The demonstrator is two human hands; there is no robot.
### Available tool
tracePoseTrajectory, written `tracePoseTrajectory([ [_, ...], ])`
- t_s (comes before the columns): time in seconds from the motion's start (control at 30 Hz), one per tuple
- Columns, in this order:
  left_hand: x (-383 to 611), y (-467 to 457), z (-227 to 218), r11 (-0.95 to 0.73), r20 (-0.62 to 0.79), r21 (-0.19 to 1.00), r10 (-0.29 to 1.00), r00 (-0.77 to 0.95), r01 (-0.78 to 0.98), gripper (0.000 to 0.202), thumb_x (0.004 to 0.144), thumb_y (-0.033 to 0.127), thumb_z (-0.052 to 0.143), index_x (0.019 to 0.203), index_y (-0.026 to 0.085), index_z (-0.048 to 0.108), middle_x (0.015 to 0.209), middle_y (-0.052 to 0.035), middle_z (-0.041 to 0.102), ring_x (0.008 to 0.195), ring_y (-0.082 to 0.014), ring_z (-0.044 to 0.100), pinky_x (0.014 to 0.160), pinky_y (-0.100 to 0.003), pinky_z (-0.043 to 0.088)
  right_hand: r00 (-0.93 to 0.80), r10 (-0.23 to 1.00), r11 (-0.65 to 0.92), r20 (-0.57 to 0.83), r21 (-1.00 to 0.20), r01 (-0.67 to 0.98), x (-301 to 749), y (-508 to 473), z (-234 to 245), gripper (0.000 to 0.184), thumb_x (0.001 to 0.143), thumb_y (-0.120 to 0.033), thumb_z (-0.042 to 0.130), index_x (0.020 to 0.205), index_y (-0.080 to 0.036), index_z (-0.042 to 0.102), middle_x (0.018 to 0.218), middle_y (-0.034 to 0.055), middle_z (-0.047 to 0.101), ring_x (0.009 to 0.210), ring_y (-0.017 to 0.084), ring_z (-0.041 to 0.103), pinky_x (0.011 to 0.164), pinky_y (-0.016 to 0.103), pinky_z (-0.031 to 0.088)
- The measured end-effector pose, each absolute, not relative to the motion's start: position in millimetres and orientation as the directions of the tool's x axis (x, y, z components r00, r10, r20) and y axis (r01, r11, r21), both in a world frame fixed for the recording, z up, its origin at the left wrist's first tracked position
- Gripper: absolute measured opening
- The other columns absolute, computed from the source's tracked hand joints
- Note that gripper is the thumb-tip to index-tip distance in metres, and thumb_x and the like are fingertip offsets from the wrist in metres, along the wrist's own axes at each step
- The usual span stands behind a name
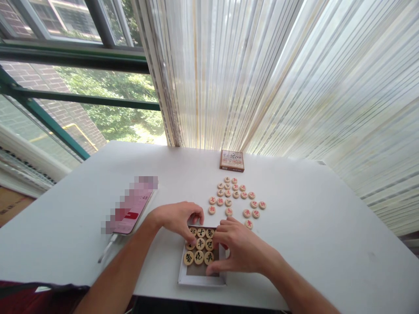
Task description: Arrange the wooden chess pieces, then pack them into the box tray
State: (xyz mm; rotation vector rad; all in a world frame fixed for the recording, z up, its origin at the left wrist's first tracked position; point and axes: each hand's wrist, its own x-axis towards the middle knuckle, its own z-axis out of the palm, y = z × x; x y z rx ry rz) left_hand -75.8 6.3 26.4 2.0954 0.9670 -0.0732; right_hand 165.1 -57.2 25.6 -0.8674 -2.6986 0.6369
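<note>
A shallow open box (202, 280) with white walls stands near the table's front edge. Inside it, round wooden Chinese chess pieces (199, 257) with black characters lie in three rows. My left hand (180, 219) reaches over the box's far left corner. Its thumb touches a piece at the left of the middle row, while its curled fingers stay apart from the thumb, beyond the far wall. Over the right side is my right hand (240, 246), thumb and fingers spread apart. Its thumb lies beside the front right piece (208, 258); some fingertips are hidden.
Several loose pieces (228, 193), red and black, lie scattered beyond the box. A printed box lid (232, 160) rests near the far edge. On the left a phone (134, 213) has a white cable (107, 248) plugged in. Striped curtains (222, 78) hang behind the table.
</note>
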Motion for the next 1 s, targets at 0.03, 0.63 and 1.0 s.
tracePoseTrajectory([
  [0.03,-76,7,26,-0.366,-0.35,0.67,0.611,0.71,0.646,0.049,0.058,0.048,0.081,0.097,0.022,0.066,0.085,0.0017,0.06,0.074,-0.0159,0.055,0.061,-0.022,0.042,-0.787,0.608,0.728,0.108,-0.471,0.498,167,-56,27,0.041,0.08,-0.061,0.066,0.076,-0.02,0.06,0.068,-0.0011,0.061,0.069,0.015,0.054,0.075,0.029,0.038],
  [0.63,-50,15,1,-0.443,0.2,0.567,0.892,0.406,0.694,0.03,0.097,0.04,0.042,0.085,0.021,0.062,0.065,0.0015,0.061,0.057,-0.0137,0.052,0.055,-0.023,0.034,-0.528,0.796,0.602,0.297,-0.288,0.745,211,-13,10,0.05,0.091,0.0,0.044,0.123,-0.034,0.063,0.108,0.0063,0.063,0.104,0.024,0.053,0.085,0.041,0.047],
  [1.0,-50,14,0,-0.466,0.252,0.572,0.883,0.396,0.675,0.026,0.094,0.038,0.049,0.086,0.021,0.067,0.073,0.0002,0.067,0.061,-0.0133,0.054,0.059,-0.023,0.038,-0.535,0.804,0.589,0.259,-0.222,0.777,216,-10,9,0.03,0.092,-0.012,0.056,0.108,-0.032,0.071,0.105,0.0057,0.063,0.1,0.022,0.055,0.088,0.036,0.047],
])
